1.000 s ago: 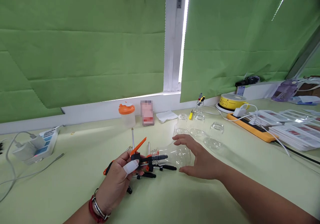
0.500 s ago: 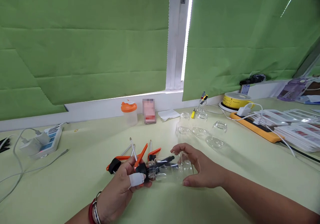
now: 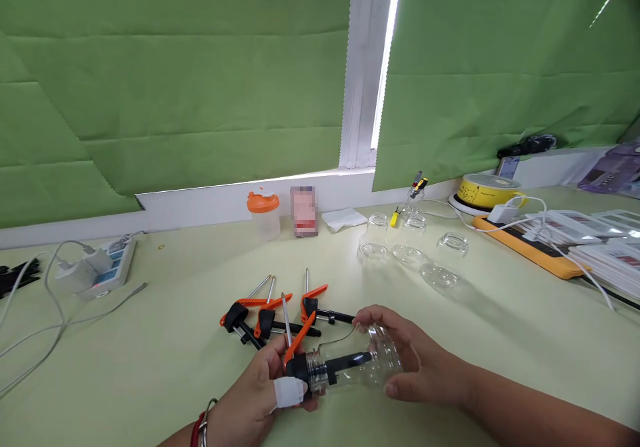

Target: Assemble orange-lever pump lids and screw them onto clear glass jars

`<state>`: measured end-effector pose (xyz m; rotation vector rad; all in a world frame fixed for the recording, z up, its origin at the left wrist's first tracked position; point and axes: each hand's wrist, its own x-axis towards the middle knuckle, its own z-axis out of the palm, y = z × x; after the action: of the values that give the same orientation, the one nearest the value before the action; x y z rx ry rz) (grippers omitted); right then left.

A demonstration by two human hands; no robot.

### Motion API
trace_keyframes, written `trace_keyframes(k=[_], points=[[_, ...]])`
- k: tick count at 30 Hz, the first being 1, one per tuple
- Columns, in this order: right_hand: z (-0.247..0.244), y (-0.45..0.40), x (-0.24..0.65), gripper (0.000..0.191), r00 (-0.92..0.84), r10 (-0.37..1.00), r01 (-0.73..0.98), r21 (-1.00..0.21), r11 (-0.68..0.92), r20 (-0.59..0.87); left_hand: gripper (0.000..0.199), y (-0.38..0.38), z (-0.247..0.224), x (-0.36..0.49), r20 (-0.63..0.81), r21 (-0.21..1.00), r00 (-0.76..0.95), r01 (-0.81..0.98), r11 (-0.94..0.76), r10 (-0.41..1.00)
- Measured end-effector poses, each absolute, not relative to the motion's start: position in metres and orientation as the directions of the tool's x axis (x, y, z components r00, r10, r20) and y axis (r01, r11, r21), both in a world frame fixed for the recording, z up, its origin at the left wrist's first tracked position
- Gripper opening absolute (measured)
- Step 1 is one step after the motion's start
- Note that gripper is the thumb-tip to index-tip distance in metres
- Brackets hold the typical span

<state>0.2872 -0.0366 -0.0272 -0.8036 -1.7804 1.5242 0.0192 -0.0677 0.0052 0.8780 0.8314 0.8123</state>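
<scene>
My left hand (image 3: 265,384) grips a black cap (image 3: 299,371) with an orange lever and a metal spout, at the neck of a clear glass bottle. The glass bottle (image 3: 345,360) lies sideways, and a black tube from the cap reaches inside it. My right hand (image 3: 415,360) is wrapped round the bottle's base. Behind my left hand, several similar pump tops lie on the table, among them one at the left (image 3: 236,315), one in the middle (image 3: 267,322) and one at the right (image 3: 311,308).
Clear glasses (image 3: 375,237) stand at the back, near a cup with an orange lid (image 3: 264,214). Power strips lie at the left (image 3: 113,270) and right (image 3: 535,247). A yellow round container (image 3: 487,192) and stacked white packs (image 3: 607,267) are at the right.
Both hands and the bottle have come nearer and slightly right in view, clear of the pump tops on the table. The whole scene has shifted as the camera moved.
</scene>
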Motion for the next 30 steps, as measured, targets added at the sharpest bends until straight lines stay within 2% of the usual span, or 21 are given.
trace_keyframes(k=[8,19,27,30], points=[[-0.033,-0.033,0.285,0.081,-0.577,0.810,0.040,-0.987,0.153,0.102,0.034,-0.061,0.007,0.021,-0.317,0.912,0.410,-0.117,0.394,0.855],[-0.031,-0.026,0.285,0.082,-0.560,0.813,-0.005,-0.982,0.189,0.159,0.031,-0.056,0.011,0.021,-0.316,0.928,0.360,-0.075,0.365,0.878],[-0.031,-0.026,0.286,0.080,-0.578,0.795,0.021,-0.971,0.239,0.184,0.034,-0.056,0.010,0.022,-0.309,0.935,0.348,-0.059,0.349,0.885],[-0.032,-0.024,0.288,0.086,-0.615,0.767,0.047,-0.962,0.268,0.184,0.034,-0.056,0.008,0.021,-0.304,0.937,0.349,-0.060,0.345,0.886]])
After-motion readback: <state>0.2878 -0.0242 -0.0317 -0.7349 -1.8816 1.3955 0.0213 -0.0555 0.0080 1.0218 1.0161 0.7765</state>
